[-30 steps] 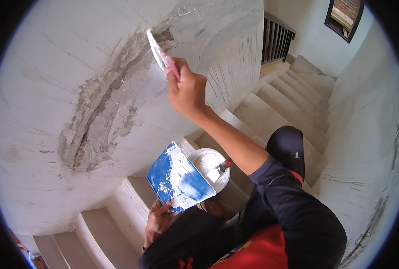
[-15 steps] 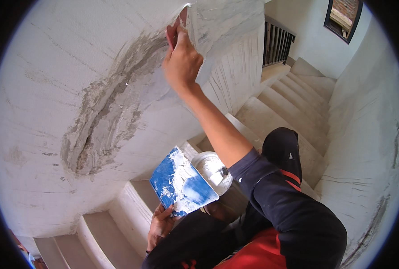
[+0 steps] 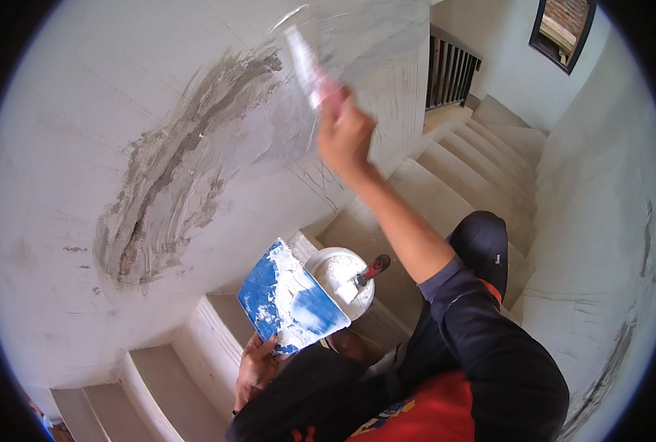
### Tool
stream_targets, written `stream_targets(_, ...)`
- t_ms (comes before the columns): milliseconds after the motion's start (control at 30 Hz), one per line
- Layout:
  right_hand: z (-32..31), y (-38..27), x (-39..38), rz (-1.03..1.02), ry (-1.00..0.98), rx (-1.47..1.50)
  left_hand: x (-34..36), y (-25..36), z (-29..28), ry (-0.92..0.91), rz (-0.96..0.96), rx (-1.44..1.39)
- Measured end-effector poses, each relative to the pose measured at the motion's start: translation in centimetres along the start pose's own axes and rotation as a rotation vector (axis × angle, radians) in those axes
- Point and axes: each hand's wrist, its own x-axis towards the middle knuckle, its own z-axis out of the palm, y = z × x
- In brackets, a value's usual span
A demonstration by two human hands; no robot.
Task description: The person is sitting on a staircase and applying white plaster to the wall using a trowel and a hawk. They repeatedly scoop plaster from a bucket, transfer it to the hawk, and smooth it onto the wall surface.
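My right hand [image 3: 346,140] grips a pink-handled spreading tool [image 3: 309,66], its white-smeared blade blurred by motion, in front of the white wall [image 3: 70,177]. A long grey, rough groove [image 3: 169,169] runs diagonally across that wall, with fresh white smears near its upper end. Low in view, my left hand [image 3: 255,361] holds a blue board [image 3: 258,283] by its lower edge; thick white paste covers much of it. Just behind the board is a white bucket [image 3: 320,258] of white paste, with a scraper with a red and black handle [image 3: 372,269] resting in it.
Concrete steps [image 3: 151,368] are at the lower left and more [image 3: 475,177] run toward the upper right, past a dark railing [image 3: 449,70] and a black-framed opening [image 3: 560,33]. A curved white wall [image 3: 586,243] borders the right side. My dark-clad legs [image 3: 471,243] are bent among the steps.
My right hand and tool first rose along the wall, then swung right and down, away from the groove's upper end. The left hand and board have shifted only slightly.
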Motion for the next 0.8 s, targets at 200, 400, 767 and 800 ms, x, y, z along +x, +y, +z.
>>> stream_targets(200,0.0,3.6,8.0,0.060,0.084,-0.036,0.0,0.3,0.2,0.021,0.009,0.017)
stream_targets(400,0.4,1.9,6.0,0.016,-0.084,0.055,0.4,0.8,0.8,0.002,-0.031,-0.054)
stream_targets(767,2.2,-2.7,-2.8,-0.138,-0.242,0.301,0.6,0.8,1.0,0.040,-0.066,-0.040)
stream_targets(800,2.0,-2.9,-2.8,-0.026,-0.248,0.282,0.5,0.6,0.8,0.053,-0.062,-0.042)
